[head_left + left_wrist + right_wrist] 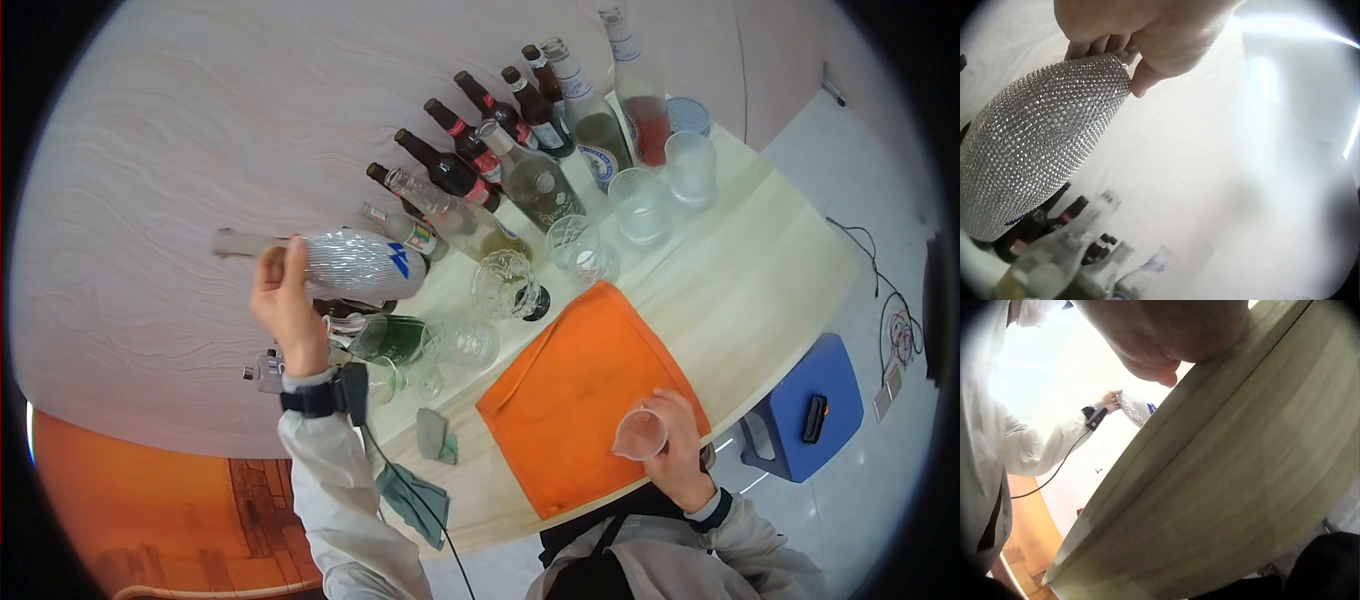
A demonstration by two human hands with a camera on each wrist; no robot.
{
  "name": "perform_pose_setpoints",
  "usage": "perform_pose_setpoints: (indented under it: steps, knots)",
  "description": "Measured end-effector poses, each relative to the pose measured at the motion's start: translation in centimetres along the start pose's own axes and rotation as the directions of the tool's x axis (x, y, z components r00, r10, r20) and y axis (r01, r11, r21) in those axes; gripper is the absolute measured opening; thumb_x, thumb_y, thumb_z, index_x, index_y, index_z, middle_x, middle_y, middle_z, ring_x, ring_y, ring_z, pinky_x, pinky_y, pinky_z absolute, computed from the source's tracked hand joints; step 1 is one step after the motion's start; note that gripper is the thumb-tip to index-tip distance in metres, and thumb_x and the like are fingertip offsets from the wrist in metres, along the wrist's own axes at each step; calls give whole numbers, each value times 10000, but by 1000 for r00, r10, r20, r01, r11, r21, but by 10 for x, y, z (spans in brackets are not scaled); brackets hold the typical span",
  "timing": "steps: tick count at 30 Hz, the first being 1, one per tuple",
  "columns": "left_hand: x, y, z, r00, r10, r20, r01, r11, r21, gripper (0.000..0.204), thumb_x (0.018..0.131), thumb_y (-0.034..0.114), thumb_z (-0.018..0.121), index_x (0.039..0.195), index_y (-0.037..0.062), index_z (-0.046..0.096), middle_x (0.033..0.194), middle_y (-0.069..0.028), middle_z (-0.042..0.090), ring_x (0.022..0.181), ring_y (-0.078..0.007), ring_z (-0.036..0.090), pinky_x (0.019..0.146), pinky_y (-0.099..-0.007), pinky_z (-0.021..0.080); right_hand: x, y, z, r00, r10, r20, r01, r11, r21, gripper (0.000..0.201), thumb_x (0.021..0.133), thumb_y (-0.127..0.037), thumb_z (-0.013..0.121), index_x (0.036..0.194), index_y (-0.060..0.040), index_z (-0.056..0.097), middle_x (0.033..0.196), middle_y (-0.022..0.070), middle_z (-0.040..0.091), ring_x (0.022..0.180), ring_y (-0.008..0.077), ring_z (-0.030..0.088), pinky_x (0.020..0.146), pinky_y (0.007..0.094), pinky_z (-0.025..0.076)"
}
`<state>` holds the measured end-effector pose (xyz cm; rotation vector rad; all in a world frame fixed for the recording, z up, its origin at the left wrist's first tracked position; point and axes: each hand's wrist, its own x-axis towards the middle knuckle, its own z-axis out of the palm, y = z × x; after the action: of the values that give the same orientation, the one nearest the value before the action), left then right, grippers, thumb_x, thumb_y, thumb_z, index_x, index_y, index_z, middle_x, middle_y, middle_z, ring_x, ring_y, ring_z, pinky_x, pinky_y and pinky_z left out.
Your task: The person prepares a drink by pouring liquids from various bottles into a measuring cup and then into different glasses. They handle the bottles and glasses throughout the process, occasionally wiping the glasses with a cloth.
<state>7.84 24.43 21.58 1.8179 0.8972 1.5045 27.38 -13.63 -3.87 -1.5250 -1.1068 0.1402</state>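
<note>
The left hand (290, 310) is closed around the neck of a sparkly silver bottle (362, 264). The fingers and thumb wrap it, with no wide gap. The bottle is up in the air near the far edge of the desk (765, 250), toward its left end. It is tipped on its side, with its neck pointing left and its fat part, with a blue mark on it, pointing right.

The right hand (682, 450) is curled round a small clear cup (640, 434) with a spout. The cup is over the orange cloth (590, 400), by the near edge of the desk. It may be touching the cloth, but I can't tell, as the right wrist view does not show the cup.

Dark brown bottles (445, 168) stand in a row along the far edge. Clear bottles (540, 180) stand just in front of them. Clear glasses (640, 207) come next, closer to the middle. A green bottle (392, 338) is near the left end. A gray sponge (432, 434) and a green rag (415, 503) are at the near left edge. A blue stool (815, 410) is on the floor past the near right edge.
</note>
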Motion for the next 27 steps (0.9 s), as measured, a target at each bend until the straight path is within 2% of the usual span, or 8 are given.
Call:
perform_pose_setpoints:
  steps: [3, 5, 10, 18, 20, 23, 25, 27]
  knots:
    - [-4, -54, 9, 994, -97, 52, 97, 995, 10, 144, 948, 29, 762, 1049, 6, 661, 1022, -22, 687, 944, -93, 616, 855, -243, 474, 0, -1, 0, 1000, -2, -1, 2, 1000, 8, 489, 740, 21, 839, 1185, 4, 639, 1148, 174, 677, 1176, 430, 637, 986, 467, 533]
    - [-15, -65, 22, 981, -189, 50, 188, 982, 21, 147, 950, 41, 762, 1036, -3, 651, 1017, -26, 688, 933, -93, 612, 834, -240, 468, 0, 1, 1, 1000, -12, 1, 12, 1000, 6, 506, 731, 33, 841, 1192, 0, 635, 1143, 172, 680, 1170, 429, 640, 978, 463, 541]
    - [-21, -97, 25, 962, -237, 138, 229, 971, 69, 196, 932, 86, 795, 1010, -8, 642, 1006, -50, 699, 908, -99, 619, 829, -246, 469, 1, 1, 0, 1000, -11, 13, 11, 1000, -11, 525, 735, 40, 834, 1218, 10, 631, 1162, 179, 688, 1163, 426, 645, 986, 464, 545]
    - [-27, -102, 30, 955, -259, 144, 248, 964, 92, 203, 957, 111, 775, 1067, -9, 653, 1021, -33, 697, 918, -87, 610, 836, -242, 471, -2, 5, -2, 999, -9, 44, 8, 1000, 7, 540, 723, 19, 853, 1220, 25, 642, 1176, 180, 693, 1160, 413, 649, 997, 463, 546]
    - [-28, -98, 27, 946, -299, 124, 281, 949, 144, 221, 943, 58, 776, 1081, -23, 623, 1107, -84, 699, 1025, -127, 634, 919, -274, 494, 2, 3, -4, 999, -8, 47, 6, 999, 35, 549, 716, -15, 876, 1211, 26, 643, 1173, 180, 693, 1154, 413, 649, 994, 462, 547]
    - [-26, -89, 13, 898, -396, 192, 337, 900, 276, 389, 927, 116, 808, 1187, -58, 577, 1233, -141, 676, 1119, -171, 625, 993, -307, 494, 4, 1, -3, 998, -22, 51, 19, 998, 56, 578, 704, -85, 914, 1200, 25, 640, 1170, 180, 691, 1145, 415, 644, 990, 465, 543]
    - [-34, -79, 7, 898, -411, 154, 361, 892, 273, 833, 903, 176, 836, 1503, -108, 334, 1516, -239, 487, 1398, -286, 507, 1142, -354, 426, 3, 3, -2, 997, -37, 64, 34, 998, 50, 597, 698, -121, 930, 1198, 25, 637, 1171, 180, 690, 1142, 417, 640, 991, 468, 538]
    - [-50, -60, -7, 922, -381, 72, 350, 898, 265, 738, 927, 116, 789, 1507, -100, 385, 1488, -223, 536, 1412, -295, 514, 1161, -366, 418, 1, 5, -3, 992, -44, 119, 39, 998, 44, 651, 693, -186, 953, 1215, 18, 623, 1185, 180, 678, 1175, 418, 617, 1001, 475, 520]
